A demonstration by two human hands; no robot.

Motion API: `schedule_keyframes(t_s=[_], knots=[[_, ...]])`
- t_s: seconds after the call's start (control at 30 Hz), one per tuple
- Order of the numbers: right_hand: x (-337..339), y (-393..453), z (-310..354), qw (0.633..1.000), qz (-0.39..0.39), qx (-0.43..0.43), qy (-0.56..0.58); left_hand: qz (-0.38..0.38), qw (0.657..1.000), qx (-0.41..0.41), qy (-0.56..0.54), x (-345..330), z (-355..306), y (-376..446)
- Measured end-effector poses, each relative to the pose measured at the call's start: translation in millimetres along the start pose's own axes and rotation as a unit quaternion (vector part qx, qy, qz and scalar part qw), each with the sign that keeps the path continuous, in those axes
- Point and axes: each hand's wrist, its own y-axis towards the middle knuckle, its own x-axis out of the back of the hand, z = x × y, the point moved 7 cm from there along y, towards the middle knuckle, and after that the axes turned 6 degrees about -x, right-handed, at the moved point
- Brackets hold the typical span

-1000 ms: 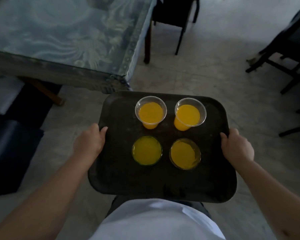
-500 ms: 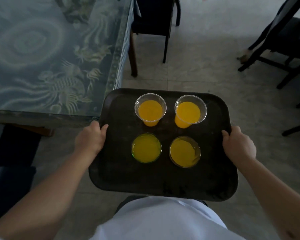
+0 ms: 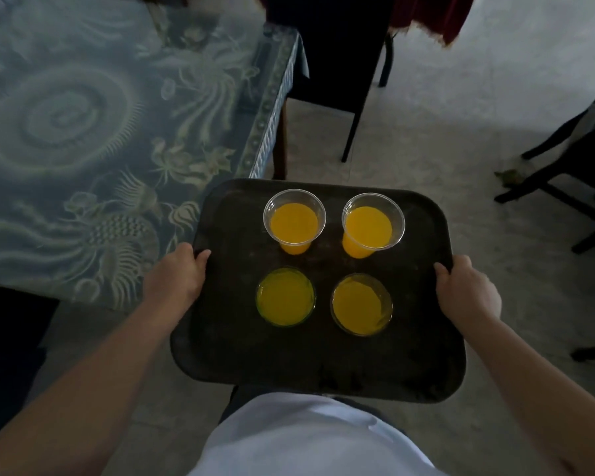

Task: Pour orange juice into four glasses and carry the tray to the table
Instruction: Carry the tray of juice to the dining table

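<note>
four glasses of orange juice stand on a dark tray (image 3: 220,355), rectangular with rounded corners and a raised rim, its surface matte and scuffed. the far left glass (image 3: 294,219) and far right glass (image 3: 372,224) are clear, thin-walled and tapered, part full. the near left glass (image 3: 285,297) has a greenish rim, the near right glass (image 3: 361,304) a brownish one; both are full almost to the brim, so their walls are hard to make out.

the left hand (image 3: 174,276) grips the tray's left rim, thumb on top, fingers curled under and hidden. the right hand (image 3: 468,290) grasps the right rim the same way.

the tray is held in the air, its far left corner overlapping the near right corner of the table (image 3: 83,132), which wears a glossy blue-green cloth with swirled and floral patterns. right of the table lies open pale floor (image 3: 461,139). a dark chair (image 3: 340,63) stands beyond the table's corner, another chair (image 3: 571,159) is cut off at the right edge. the tray's near edge is partly hidden by a white shirt (image 3: 306,441).
</note>
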Motion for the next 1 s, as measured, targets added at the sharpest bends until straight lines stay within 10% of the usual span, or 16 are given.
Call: schedule_keyframes(t_s=[0.6,1.0], knots=[[-6,209,296,0.983,0.029,0.168,-0.062,-0.048,0.982,0.14,-0.118,38,51,159],[-40,297,549,0.897,0.069,0.418,-0.124,-0.128,0.898,0.402,-0.123,20,74,163]])
